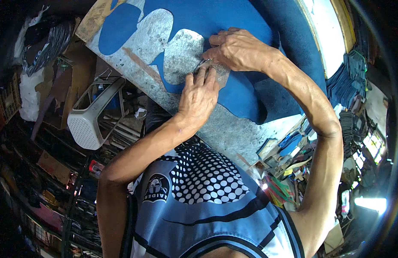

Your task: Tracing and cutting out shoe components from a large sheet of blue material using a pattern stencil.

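A large blue sheet, looking like leather or suede (pixel 242 96), lies over the grey, worn tabletop (pixel 233 129), with rounded pieces cut out of its near left edge. My left hand (pixel 199 92) presses its outstretched fingers on a brownish flat piece, perhaps a template (pixel 223 78), lying on the sheet. Just beyond it, my right hand (pixel 237 49) is closed with bent fingers. A thin metal tool (pixel 201 64) shows at its fingertips, next to the left fingers; its exact kind is too small to tell. A narrow blue strip (pixel 164 79) curves left of my left hand.
A pale plastic stool (pixel 85 129) lies tipped at the left of the table. Stacked dark blue cut pieces (pixel 353 73) stand at the right. Blue cut pieces and scraps (pixel 289 144) clutter the table's right end. A blue oval piece (pixel 117 30) lies far left.
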Action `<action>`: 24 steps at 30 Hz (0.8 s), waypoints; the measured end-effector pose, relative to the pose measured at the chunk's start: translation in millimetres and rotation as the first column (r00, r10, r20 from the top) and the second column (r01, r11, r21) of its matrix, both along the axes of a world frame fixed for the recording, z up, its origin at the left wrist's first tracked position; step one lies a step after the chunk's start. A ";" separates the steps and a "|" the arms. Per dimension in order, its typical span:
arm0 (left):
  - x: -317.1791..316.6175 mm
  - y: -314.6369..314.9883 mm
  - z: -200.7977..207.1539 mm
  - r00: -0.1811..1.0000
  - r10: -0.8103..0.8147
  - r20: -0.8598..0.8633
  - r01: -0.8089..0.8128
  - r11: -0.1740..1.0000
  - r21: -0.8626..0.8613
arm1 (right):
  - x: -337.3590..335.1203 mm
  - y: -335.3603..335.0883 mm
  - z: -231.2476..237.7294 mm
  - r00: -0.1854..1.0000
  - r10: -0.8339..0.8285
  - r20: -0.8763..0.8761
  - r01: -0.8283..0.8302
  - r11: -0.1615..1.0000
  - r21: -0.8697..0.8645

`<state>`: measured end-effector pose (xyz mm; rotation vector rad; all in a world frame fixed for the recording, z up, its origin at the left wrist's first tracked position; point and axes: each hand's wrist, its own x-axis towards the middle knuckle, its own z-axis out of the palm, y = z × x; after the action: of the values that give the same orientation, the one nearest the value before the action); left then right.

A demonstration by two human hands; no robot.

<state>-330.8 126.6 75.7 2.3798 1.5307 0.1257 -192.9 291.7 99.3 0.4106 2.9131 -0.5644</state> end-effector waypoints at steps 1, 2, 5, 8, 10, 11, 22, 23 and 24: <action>-0.4 0.2 -0.3 1.000 0.002 -0.005 -0.002 1.000 0.003 | -0.1 0.1 -1.3 1.000 -0.001 -0.011 0.001 1.000 0.014; -0.3 -0.1 -0.2 1.000 0.000 -0.007 0.001 1.000 0.006 | 0.7 -0.1 -1.1 1.000 -0.002 -0.011 0.003 1.000 0.013; 1.8 -0.2 -2.9 1.000 0.009 -0.015 -0.009 1.000 0.027 | 3.2 0.9 -0.3 1.000 -0.025 0.007 0.025 1.000 -0.006; 3.3 -0.3 -2.4 1.000 0.013 -0.018 -0.012 1.000 0.027 | 8.5 5.2 3.4 0.998 -0.034 0.052 0.034 0.999 0.005; 2.2 -0.4 -0.3 0.999 0.009 -0.036 -0.007 1.000 0.030 | 14.6 8.5 5.9 0.995 -0.083 0.060 0.080 0.995 0.055; 3.0 1.4 0.0 0.999 -0.003 -0.054 0.004 1.000 0.030 | 15.9 9.3 4.5 0.994 -0.088 0.061 0.084 0.995 0.058; 1.5 20.3 3.0 0.997 -0.070 -0.040 0.067 0.996 -0.057 | 16.2 3.3 6.3 0.981 -0.155 0.119 0.153 0.988 0.022; 1.0 20.4 2.9 0.997 -0.069 -0.035 0.067 0.996 -0.053 | 18.2 3.3 3.4 0.981 -0.155 0.118 0.154 0.988 0.019; 1.3 20.6 2.2 0.997 -0.069 -0.036 0.067 0.996 -0.056 | 21.3 3.1 -1.1 0.984 -0.152 0.092 0.148 0.988 0.047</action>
<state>-329.5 147.2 77.9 2.4013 1.4482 0.0236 -171.6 294.8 98.2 0.6486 2.8225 -0.4921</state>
